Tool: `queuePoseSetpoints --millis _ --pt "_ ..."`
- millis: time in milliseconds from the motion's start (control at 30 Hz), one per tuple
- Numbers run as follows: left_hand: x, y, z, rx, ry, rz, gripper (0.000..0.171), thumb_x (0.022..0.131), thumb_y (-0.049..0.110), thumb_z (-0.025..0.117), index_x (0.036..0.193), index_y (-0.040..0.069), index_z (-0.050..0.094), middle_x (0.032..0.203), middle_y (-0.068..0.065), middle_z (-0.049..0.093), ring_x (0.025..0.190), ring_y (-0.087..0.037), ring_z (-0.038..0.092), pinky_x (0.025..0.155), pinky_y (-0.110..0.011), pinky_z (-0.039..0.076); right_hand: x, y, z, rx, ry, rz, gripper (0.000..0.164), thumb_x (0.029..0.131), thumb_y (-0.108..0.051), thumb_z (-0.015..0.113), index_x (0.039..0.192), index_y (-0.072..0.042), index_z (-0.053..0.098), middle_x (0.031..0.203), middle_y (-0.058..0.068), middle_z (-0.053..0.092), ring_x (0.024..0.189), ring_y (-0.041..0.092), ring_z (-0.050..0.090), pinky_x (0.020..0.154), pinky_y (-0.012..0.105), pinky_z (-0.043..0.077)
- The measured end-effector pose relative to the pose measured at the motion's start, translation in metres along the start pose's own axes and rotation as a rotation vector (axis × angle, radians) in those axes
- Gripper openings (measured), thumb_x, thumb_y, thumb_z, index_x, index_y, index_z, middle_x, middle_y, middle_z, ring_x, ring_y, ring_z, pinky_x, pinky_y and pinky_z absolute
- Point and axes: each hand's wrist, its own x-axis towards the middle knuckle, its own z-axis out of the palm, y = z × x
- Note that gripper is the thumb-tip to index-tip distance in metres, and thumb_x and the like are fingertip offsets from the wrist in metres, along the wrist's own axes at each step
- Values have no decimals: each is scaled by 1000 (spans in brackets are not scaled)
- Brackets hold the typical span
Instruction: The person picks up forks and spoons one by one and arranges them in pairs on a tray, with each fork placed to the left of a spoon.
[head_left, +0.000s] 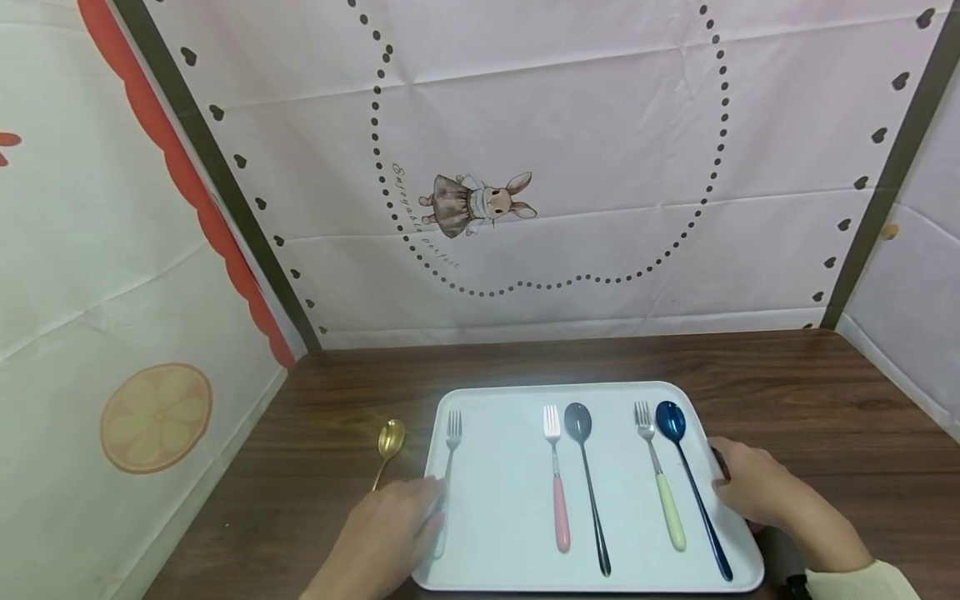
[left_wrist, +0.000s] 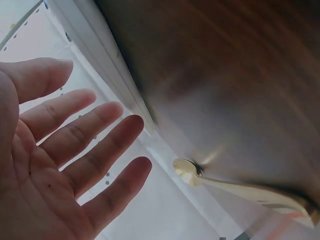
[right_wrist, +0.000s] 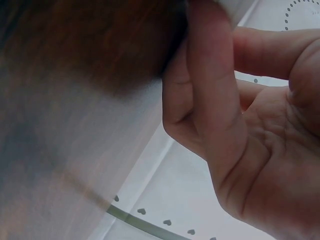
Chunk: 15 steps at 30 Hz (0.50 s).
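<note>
A white tray lies on the dark wooden table, seen whole in the head view. On it are a fork with a pale handle, a pink-handled fork, a grey spoon, a green-handled fork and a blue spoon. My left hand is at the tray's left edge, overlapping the pale fork's handle; its fingers are extended. A gold spoon lies just beyond it on the table. My right hand grips the tray's right rim with curled fingers.
The wooden table runs back to a white cloth wall printed with a rabbit and dots. More cloth walls stand on the left and right. A dark item shows by the right sleeve.
</note>
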Motion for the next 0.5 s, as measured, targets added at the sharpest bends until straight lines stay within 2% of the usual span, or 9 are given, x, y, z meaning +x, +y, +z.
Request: queuePoseSetpoints --millis 100,200,300,400,500 --pt "-1 -1 -1 18 1 -4 17 79 25 68 93 15 63 81 8 61 70 -11 54 60 -35 50 0 0 0 1 -4 2 57 86 -2 56 134 13 28 94 22 56 72 24 56 48 33 53" --pt "-1 -2 -1 29 -23 -47 27 80 27 67 103 12 65 94 1 66 82 -17 59 70 -41 53 1 0 0 2 -4 9 57 86 -2 56 134 13 28 93 22 56 71 24 56 48 33 53" --pt "0 -3 -2 33 -66 -102 34 82 30 65 111 11 65 106 -5 66 94 -21 59 78 -46 51 1 0 0 1 -3 11 57 86 -2 56 134 13 28 93 22 56 71 24 56 48 33 53" --pt "1 -3 -1 25 -100 -131 36 82 30 65 113 11 65 109 -7 65 96 -23 58 80 -48 50 1 0 0 -2 0 10 58 86 -2 56 134 13 28 93 21 56 71 23 56 48 33 53" --pt "1 -4 0 26 -103 -135 36 83 31 64 114 11 64 109 -7 65 97 -23 58 81 -47 50 1 0 0 -3 2 6 58 86 -2 56 134 13 28 92 21 56 71 23 56 48 33 53"
